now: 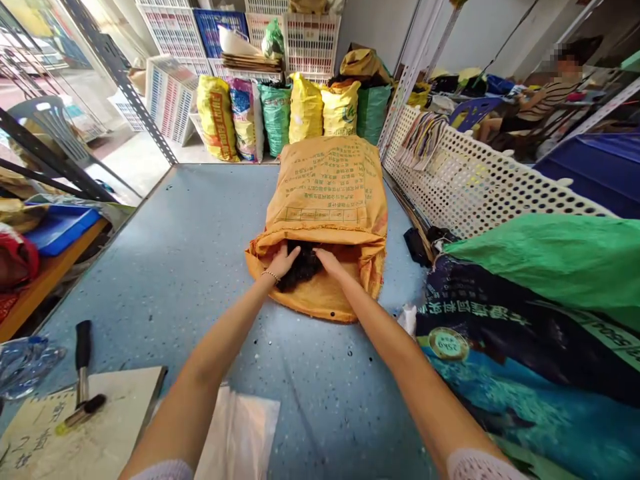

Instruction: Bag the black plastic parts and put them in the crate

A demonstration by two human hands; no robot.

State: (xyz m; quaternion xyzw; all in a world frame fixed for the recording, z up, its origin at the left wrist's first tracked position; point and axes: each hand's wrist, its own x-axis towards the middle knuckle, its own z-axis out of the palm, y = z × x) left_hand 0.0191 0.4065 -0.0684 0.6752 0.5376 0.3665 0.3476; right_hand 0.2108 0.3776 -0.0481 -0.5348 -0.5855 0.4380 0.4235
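Observation:
An orange woven sack [325, 177] lies on the blue table with its mouth folded open toward me. Inside the mouth is a dark heap of small black pieces [300, 270], whose kind I cannot make out. My left hand [281, 261], with a bracelet at the wrist, grips the heap from the left; its thumb lies over the pieces and its other fingers are partly hidden. From the right, my right hand [327, 261] closes on the same heap, its fingertips hidden among the pieces. A few black bits are scattered on the sack's lower flap and the table.
A hammer [83, 373] rests on a notebook [115, 407] at the left, near clear plastic bags [245, 427]. A dark-blue and green sack [525, 333] fills the right side beside a white perforated panel [480, 187]. Full sacks [306, 110] stand behind the table; a person [545, 100] sits far right.

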